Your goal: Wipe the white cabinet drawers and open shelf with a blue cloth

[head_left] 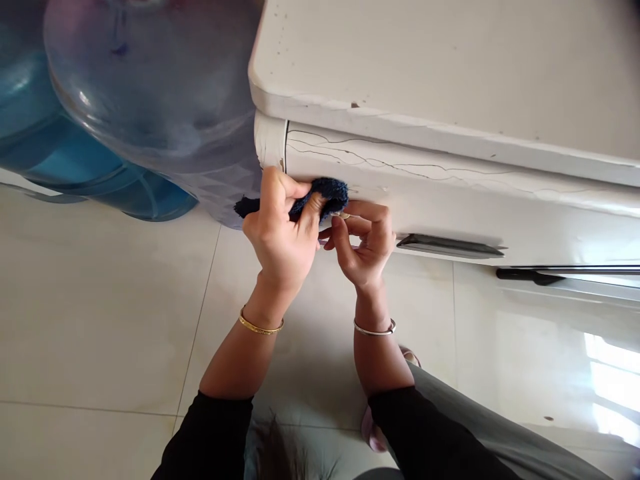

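My left hand [283,230], with a gold bangle at its wrist, is closed on a dark blue, rough-textured cloth [333,189]. The cloth is folded over between thumb and fingers, and its frayed end [246,207] sticks out to the left. Right beside it, my right hand [364,243], wearing a silver bangle, pinches at the fold's lower edge. A small pale piece [343,215] shows at its thumb and fingertip; its kind is too small to tell. Both hands are in front of the white cabinet's drawer front [425,193], near its left end.
The white cabinet top [450,73] has chipped edges, and a dark drawer handle [453,245] is right of my hands. Large blue water jugs [150,87] stand at the left. Pale floor tiles [100,300] lie below. My foot [373,430] shows underneath my right arm.
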Demonstrator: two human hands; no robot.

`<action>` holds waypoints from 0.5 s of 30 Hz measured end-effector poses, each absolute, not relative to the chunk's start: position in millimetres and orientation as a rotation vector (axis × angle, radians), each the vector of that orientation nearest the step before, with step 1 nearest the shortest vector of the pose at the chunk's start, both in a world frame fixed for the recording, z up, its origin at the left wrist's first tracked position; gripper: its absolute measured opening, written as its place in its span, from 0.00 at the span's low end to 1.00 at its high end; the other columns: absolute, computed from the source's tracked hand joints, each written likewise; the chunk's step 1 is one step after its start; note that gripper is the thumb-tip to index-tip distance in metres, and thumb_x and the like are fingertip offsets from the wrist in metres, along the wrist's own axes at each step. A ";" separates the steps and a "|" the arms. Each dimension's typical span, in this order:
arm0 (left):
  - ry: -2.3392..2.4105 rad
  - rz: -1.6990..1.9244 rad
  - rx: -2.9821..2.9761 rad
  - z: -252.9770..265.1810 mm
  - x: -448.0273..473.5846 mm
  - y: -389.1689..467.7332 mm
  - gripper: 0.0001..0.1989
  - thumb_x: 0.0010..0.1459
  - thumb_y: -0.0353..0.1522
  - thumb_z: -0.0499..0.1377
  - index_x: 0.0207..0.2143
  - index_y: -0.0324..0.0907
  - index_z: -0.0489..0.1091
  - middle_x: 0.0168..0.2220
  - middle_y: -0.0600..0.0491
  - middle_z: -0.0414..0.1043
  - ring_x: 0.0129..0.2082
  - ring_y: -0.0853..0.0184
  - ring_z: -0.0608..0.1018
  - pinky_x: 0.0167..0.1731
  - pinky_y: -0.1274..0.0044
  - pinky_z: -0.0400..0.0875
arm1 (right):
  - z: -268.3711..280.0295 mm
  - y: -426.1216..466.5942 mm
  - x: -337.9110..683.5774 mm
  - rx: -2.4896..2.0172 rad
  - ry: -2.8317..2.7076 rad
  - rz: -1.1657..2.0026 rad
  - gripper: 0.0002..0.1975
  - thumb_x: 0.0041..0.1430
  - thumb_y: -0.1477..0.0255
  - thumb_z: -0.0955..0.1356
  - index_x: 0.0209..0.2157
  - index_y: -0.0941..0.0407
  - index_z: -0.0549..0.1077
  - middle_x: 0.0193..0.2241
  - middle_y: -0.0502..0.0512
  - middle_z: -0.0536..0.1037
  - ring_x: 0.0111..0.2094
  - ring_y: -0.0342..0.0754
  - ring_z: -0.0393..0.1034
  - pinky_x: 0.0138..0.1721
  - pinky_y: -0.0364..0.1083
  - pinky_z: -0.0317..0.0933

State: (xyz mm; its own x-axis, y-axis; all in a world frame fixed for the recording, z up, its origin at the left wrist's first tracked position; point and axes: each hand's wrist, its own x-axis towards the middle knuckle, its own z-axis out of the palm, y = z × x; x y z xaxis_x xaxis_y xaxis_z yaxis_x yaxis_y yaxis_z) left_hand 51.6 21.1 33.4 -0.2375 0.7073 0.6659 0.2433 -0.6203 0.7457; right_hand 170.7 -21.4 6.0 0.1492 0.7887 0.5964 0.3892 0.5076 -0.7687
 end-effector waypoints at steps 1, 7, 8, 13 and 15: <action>1.128 1.911 1.669 33.8 52.6 21.8 0.12 0.65 0.37 0.65 0.35 0.48 0.64 0.25 0.62 0.69 0.22 0.73 0.77 0.21 0.75 0.68 | 5.8 -20.9 170.7 -1.076 -1.461 0.391 0.09 0.69 0.73 0.66 0.49 0.50 0.68 0.31 0.44 0.80 0.24 0.39 0.78 0.22 0.37 0.70; 1.174 1.898 1.621 40.9 61.0 20.1 0.13 0.66 0.42 0.64 0.34 0.48 0.64 0.26 0.61 0.71 0.26 0.71 0.79 0.26 0.75 0.74 | 5.7 -19.0 172.8 -1.015 -1.490 0.394 0.10 0.69 0.74 0.66 0.50 0.49 0.66 0.28 0.42 0.78 0.22 0.38 0.76 0.23 0.38 0.69; 1.197 1.901 1.623 42.2 62.0 19.1 0.13 0.67 0.43 0.63 0.34 0.48 0.64 0.26 0.61 0.71 0.26 0.71 0.80 0.27 0.75 0.74 | 6.1 -19.1 173.0 -1.019 -1.495 0.390 0.10 0.69 0.73 0.66 0.50 0.50 0.66 0.28 0.42 0.78 0.22 0.38 0.75 0.23 0.38 0.69; 1.168 1.851 1.624 49.1 66.9 16.3 0.15 0.65 0.46 0.63 0.33 0.49 0.63 0.25 0.60 0.69 0.21 0.71 0.76 0.23 0.73 0.73 | 8.1 -20.5 173.0 -1.089 -1.515 0.327 0.08 0.70 0.72 0.65 0.48 0.50 0.66 0.26 0.41 0.75 0.21 0.37 0.72 0.25 0.39 0.69; 1.154 1.857 1.640 55.9 71.4 14.8 0.14 0.65 0.44 0.64 0.33 0.51 0.64 0.26 0.60 0.70 0.21 0.70 0.76 0.21 0.72 0.71 | 5.4 -20.8 174.5 -1.103 -1.509 0.301 0.07 0.70 0.71 0.65 0.48 0.50 0.66 0.24 0.41 0.73 0.20 0.38 0.70 0.25 0.39 0.69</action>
State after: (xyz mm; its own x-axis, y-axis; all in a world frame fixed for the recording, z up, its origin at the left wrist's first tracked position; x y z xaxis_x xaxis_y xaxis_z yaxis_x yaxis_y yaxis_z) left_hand 71.4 14.8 55.9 -0.2272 0.7556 0.6144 0.2162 -0.5760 0.7883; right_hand 174.5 -20.8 5.4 0.1300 0.7625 0.6338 0.4607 0.5195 -0.7196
